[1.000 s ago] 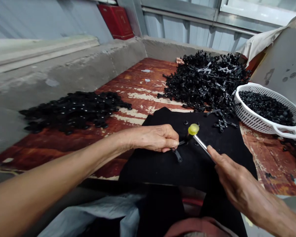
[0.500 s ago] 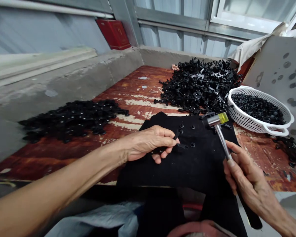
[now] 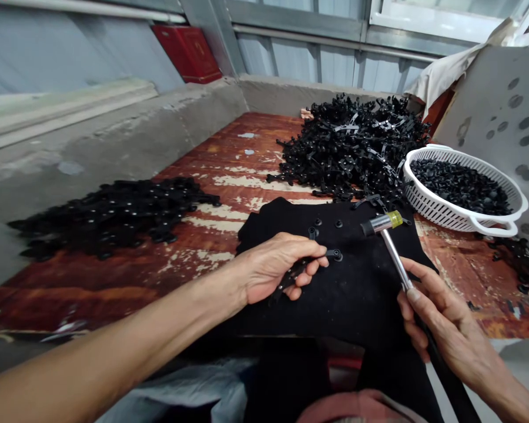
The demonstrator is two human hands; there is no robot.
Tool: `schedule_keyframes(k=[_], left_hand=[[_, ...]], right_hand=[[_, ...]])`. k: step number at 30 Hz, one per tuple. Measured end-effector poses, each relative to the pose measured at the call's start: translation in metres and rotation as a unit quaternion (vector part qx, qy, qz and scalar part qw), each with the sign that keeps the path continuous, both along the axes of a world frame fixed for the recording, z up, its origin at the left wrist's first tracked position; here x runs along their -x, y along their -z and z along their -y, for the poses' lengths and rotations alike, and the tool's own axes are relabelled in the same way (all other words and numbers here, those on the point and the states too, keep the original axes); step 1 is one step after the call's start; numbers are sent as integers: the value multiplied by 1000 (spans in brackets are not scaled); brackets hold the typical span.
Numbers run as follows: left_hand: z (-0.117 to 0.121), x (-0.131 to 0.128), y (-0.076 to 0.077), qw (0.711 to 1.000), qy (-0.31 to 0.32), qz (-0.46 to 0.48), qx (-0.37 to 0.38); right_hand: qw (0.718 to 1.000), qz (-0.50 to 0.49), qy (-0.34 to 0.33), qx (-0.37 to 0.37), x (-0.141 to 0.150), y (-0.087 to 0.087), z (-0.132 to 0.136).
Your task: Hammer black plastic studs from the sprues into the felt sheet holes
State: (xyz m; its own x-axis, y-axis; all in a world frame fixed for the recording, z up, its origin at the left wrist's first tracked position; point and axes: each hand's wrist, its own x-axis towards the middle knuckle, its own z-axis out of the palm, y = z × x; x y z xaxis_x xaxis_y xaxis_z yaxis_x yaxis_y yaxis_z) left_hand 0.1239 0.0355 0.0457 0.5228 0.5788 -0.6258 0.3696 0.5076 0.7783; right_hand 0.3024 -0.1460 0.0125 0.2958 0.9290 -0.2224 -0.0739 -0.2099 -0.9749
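Note:
My left hand (image 3: pixel 291 264) is closed around a black linkage piece (image 3: pixel 332 253) with ringed ends; one arm reaches right, its end over a small round black cap, and another arm points up. More of the piece hangs below my fingers. Two other round black caps (image 3: pixel 338 223) lie just beyond on a black cloth (image 3: pixel 361 294). My right hand (image 3: pixel 436 317) grips a hammer (image 3: pixel 393 249) by its shaft and black handle. The hammer's metal head, with one yellow face and one black face, is held above the cloth, apart from the caps.
Black linkage pieces form a large heap (image 3: pixel 348 147) at the back and a lower pile (image 3: pixel 123 214) at the left. A white basket (image 3: pixel 462 220) of small black parts stands at the right on the worn red-brown tabletop (image 3: pixel 229 158). A red box (image 3: pixel 187 53) rests on the ledge.
My left hand has shifted slightly right, bringing the linkage's right ringed end over a round cap. The hammer stays raised in my right hand. The view has shifted a little.

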Motion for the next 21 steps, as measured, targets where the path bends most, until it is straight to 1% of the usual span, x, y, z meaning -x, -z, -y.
schedule_keyframes(k=[5, 11, 21], left_hand=[[4, -6, 1, 999, -42, 2, 24], [5, -11, 1, 997, -71, 4, 24], [7, -12, -1, 997, -74, -4, 37]], right_hand=[[1000, 0, -3, 0, 0, -1, 1], [1000, -7, -8, -5, 0, 0, 1], [1000, 0, -16, -6, 0, 1, 2]])
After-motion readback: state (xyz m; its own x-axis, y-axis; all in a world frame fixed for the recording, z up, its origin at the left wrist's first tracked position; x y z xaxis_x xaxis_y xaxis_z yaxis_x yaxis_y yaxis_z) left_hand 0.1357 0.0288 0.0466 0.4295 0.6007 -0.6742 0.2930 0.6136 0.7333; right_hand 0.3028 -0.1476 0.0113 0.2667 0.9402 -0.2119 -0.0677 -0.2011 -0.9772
